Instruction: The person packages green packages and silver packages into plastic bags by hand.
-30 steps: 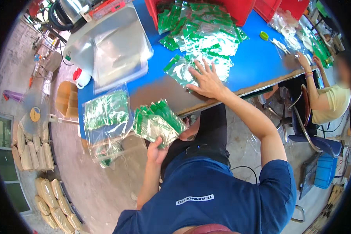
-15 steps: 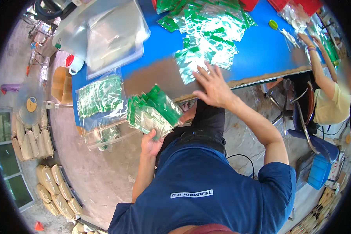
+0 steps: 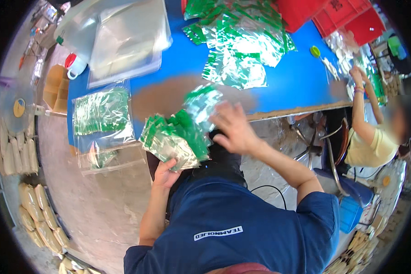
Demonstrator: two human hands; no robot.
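My left hand [image 3: 165, 174] grips a fanned stack of small green-and-clear packets [image 3: 172, 138] just below the near edge of the blue table [image 3: 287, 82]. A single green packet [image 3: 202, 101], blurred, is pinched in my right hand [image 3: 234, 129] and sits right above that stack. A loose pile of the same green packets [image 3: 235, 43] lies on the table farther back. A clear bag filled with green packets [image 3: 102, 111] rests on the table's left end, with a nearly empty clear bag [image 3: 106, 157] below it.
Empty clear plastic bags [image 3: 130, 39] are stacked at the far left of the table. Red crates [image 3: 338, 16] stand at the back right. A seated person in a yellow top [image 3: 372, 141] handles packets at the right. Tan sacks [image 3: 36, 208] lie on the floor at the left.
My right hand left the packet pile on the table and came back toward me with one packet, down to the stack in my left hand. The view shifted slightly.
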